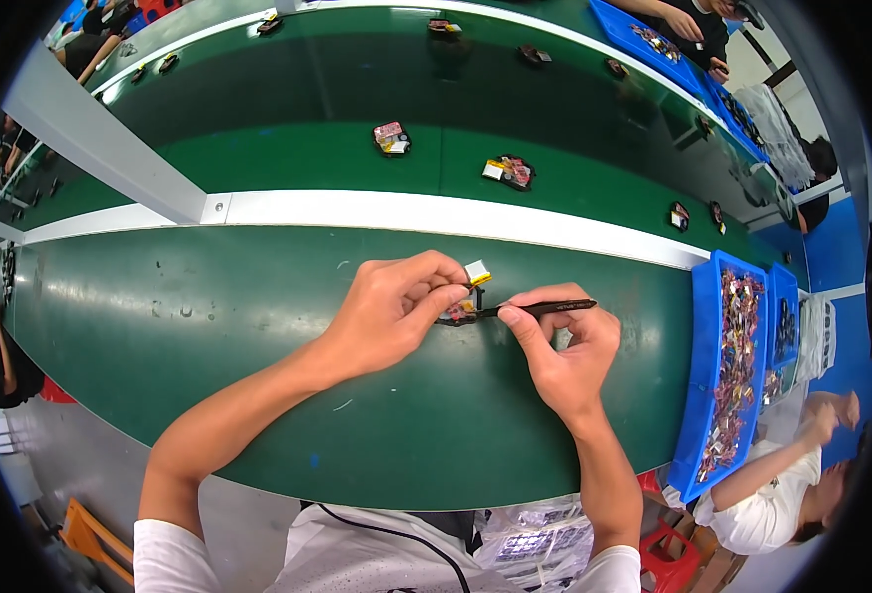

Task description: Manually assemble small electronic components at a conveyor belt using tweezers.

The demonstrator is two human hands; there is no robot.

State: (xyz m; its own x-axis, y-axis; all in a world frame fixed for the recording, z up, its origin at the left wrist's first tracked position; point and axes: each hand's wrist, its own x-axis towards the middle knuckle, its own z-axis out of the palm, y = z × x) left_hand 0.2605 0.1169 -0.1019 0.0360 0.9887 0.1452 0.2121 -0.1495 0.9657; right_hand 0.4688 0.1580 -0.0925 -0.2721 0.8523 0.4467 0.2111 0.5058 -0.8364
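Note:
Over the middle of the green bench, both hands work at one small black plastic housing (453, 319) with reddish parts inside. My left hand (396, 301) is closed, its thumb and forefinger pinching at a small silver battery with a yellow edge (477, 272) that stands tilted above the housing. Long black tweezers (544, 308) lie across the fingers of my right hand (569, 351), gripped between thumb and forefinger. Their tip points left into the housing. What exactly the tip touches is too small to tell, and the left fingers hide part of the housing.
A blue tray (705, 381) full of small reddish parts stands at the bench's right end. Beyond the white rail (357, 210), a green conveyor belt (288, 153) carries several similar units, such as one opened housing (391, 139). A person in white (767, 499) sits at the right.

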